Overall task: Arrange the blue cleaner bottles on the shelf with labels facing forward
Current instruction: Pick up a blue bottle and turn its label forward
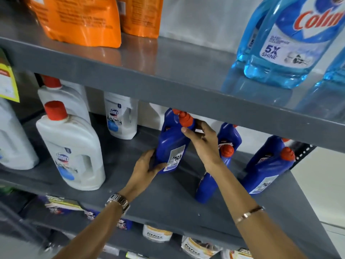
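Note:
On the grey middle shelf [168,199] I hold a dark blue cleaner bottle [171,143] with a red cap, tilted, its white label turned to the right front. My left hand [146,168] grips its base. My right hand [202,142] wraps its neck just under the cap. To the right stand more blue bottles: one [209,186] partly hidden behind my right forearm, one [230,136] further back, and one [268,165] at the far right, with another behind it.
White red-capped bottles [74,152] stand on the left of the same shelf. The shelf above [168,79] hangs low over the blue bottles and carries orange pouches [84,19] and light blue glass-cleaner bottles [291,40]. Packets [156,233] fill the shelf below.

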`<action>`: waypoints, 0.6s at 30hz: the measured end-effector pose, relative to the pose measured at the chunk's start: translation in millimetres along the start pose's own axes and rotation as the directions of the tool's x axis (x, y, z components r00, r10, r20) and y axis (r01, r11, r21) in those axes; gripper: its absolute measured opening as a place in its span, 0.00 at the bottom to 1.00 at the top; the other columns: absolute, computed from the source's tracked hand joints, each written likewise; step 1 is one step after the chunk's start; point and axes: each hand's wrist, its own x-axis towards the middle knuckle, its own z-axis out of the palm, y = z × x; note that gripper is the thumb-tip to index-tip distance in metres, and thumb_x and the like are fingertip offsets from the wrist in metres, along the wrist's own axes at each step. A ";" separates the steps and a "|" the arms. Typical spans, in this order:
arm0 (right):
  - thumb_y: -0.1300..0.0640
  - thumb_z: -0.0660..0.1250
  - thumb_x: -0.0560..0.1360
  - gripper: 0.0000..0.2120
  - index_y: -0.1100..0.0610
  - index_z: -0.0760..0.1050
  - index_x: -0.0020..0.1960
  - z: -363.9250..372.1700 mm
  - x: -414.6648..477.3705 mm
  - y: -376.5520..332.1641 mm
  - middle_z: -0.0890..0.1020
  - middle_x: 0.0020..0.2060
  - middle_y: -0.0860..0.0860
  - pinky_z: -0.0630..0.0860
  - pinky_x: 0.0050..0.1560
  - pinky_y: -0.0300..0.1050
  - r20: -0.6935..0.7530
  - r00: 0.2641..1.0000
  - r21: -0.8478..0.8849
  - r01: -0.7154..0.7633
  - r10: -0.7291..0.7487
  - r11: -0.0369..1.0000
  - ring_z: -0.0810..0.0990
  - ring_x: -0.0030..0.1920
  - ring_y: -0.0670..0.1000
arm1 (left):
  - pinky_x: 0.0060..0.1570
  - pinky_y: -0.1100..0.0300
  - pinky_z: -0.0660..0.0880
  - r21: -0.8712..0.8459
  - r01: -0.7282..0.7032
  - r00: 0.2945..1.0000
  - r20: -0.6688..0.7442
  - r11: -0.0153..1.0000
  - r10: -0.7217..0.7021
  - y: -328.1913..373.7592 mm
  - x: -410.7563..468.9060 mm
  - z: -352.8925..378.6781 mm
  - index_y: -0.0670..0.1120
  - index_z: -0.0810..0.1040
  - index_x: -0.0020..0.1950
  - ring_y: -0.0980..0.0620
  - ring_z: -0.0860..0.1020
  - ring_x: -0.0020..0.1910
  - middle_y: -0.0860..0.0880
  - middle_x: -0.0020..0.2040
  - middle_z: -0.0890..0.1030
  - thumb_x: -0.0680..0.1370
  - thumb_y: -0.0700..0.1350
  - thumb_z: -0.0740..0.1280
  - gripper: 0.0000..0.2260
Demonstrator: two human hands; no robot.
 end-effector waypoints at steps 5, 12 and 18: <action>0.56 0.72 0.71 0.13 0.53 0.77 0.54 -4.9 -3.7 -30.8 0.83 0.50 0.50 0.79 0.50 0.39 0.082 0.996 0.014 0.041 -0.042 0.999 0.81 0.51 0.48 | 0.56 0.63 0.74 -0.240 -0.003 0.994 -0.105 0.971 -0.023 12.0 -15.0 -1.5 0.48 0.72 0.58 0.56 0.75 0.56 0.46 0.57 0.73 0.72 0.39 0.70 0.17; 0.49 0.71 0.70 0.15 0.54 0.76 0.54 -1.3 -7.7 -29.3 0.79 0.45 0.47 0.74 0.41 0.29 0.101 0.995 -0.132 0.033 -0.020 0.991 0.79 0.44 0.47 | 0.51 0.62 0.78 -0.501 0.002 0.993 -0.102 0.866 -0.061 7.0 -34.6 6.1 0.63 0.62 0.65 0.54 0.77 0.59 0.51 0.62 0.74 0.71 0.45 0.67 0.26; 0.46 0.72 0.68 0.16 0.51 0.73 0.51 -3.6 -5.2 -33.7 0.82 0.49 0.50 0.78 0.52 0.48 0.107 0.991 -0.138 -0.060 0.075 0.989 0.81 0.50 0.51 | 0.59 0.53 0.75 -0.396 -0.030 0.914 -0.383 0.918 -0.135 16.3 -35.2 22.7 0.53 0.73 0.56 0.57 0.75 0.59 0.42 0.66 0.66 0.74 0.37 0.67 0.15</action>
